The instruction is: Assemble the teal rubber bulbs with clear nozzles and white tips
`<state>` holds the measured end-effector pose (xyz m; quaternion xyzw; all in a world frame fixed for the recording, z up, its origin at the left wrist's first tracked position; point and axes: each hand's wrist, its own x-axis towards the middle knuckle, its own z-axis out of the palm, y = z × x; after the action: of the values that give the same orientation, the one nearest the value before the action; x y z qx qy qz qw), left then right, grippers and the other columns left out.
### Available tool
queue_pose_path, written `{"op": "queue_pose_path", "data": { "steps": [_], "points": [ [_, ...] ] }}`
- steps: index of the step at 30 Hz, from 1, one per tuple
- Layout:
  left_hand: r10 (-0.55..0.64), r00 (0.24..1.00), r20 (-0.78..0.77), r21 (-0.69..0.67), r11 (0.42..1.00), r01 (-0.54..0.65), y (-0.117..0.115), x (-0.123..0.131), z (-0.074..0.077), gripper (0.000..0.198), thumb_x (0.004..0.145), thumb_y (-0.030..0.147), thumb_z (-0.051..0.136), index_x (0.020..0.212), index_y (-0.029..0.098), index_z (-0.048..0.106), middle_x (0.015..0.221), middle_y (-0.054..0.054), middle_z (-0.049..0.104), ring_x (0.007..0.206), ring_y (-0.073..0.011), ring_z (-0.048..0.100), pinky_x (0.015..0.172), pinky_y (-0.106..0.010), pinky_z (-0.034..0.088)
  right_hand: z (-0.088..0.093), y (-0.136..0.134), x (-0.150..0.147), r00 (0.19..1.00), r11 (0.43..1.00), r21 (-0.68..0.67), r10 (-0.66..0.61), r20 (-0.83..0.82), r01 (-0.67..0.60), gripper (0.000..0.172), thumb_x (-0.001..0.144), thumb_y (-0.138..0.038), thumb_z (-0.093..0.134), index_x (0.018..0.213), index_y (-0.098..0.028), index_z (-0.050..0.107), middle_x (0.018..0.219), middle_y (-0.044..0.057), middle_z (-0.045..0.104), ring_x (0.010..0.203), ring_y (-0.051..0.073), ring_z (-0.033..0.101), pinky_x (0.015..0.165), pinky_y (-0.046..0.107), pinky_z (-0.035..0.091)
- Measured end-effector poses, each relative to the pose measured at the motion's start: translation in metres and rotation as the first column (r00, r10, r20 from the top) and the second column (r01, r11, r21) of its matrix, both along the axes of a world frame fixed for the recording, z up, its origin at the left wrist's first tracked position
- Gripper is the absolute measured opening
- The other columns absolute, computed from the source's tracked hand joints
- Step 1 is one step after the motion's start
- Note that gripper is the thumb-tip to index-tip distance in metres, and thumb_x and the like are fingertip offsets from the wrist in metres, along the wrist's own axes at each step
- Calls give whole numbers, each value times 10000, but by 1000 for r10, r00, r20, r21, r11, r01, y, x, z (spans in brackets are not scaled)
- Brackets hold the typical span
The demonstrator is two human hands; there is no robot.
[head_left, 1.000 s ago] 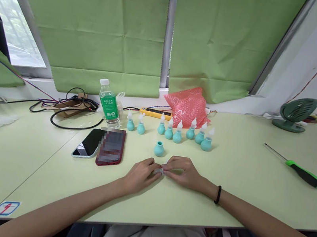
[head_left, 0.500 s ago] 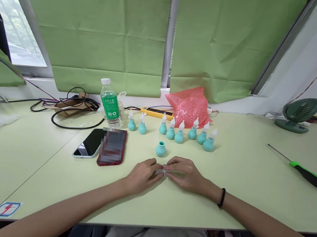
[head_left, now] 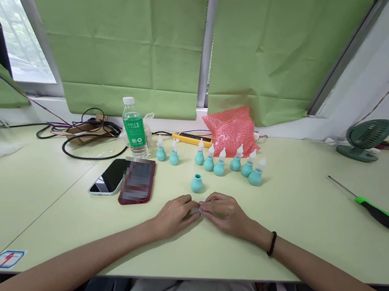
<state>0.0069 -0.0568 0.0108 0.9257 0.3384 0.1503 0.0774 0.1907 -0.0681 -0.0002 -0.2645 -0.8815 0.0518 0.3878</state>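
My left hand and my right hand rest on the pale green table, fingertips meeting on a small clear plastic piece that both pinch. Just beyond them stands a lone teal bulb without a tip. Behind it runs a row of several teal bulbs with white nozzles. A black band circles my right wrist.
Two phones lie left of my hands. A green water bottle, tangled black cables, a yellow power strip and pink bubble wrap stand at the back. A green-handled screwdriver and a small fan are at right.
Both hands stay together on the small clear piece; only slight finger shifts and a small camera movement.
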Motion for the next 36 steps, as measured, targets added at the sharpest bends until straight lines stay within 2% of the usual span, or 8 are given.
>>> {"op": "queue_pose_path", "data": {
  "steps": [5,12,22,36],
  "points": [
    [-9,1000,9,5,1000,9,1,-1,-2,272,831,312,313,898,172,535,733,-33,484,688,-148,497,597,-239,374,-4,2,2,999,998,51,-38,34,37,222,741,-151,519,946,-194,594,860,30,641,743,145,529,617,284,487],
    [-12,1000,15,3,1000,12,3,0,-2,276,835,307,305,858,163,538,722,-34,479,688,-147,493,605,-239,375,-3,1,2,995,990,129,-64,81,53,219,749,-146,504,936,-213,594,854,24,640,739,150,529,574,284,487],
    [-7,1000,-2,16,1000,7,4,0,-4,301,844,310,280,853,159,540,712,-32,471,672,-142,490,600,-241,373,-5,2,1,988,988,125,-110,113,96,203,765,-146,482,923,-207,595,871,19,634,747,152,523,579,288,483],
    [-9,1000,25,21,1000,9,4,-1,-4,305,844,320,278,856,164,540,714,-31,474,674,-142,493,600,-240,377,-2,0,0,990,991,107,-90,109,78,182,760,-150,481,889,-213,591,842,26,632,732,146,523,593,284,477]
  ]
}}
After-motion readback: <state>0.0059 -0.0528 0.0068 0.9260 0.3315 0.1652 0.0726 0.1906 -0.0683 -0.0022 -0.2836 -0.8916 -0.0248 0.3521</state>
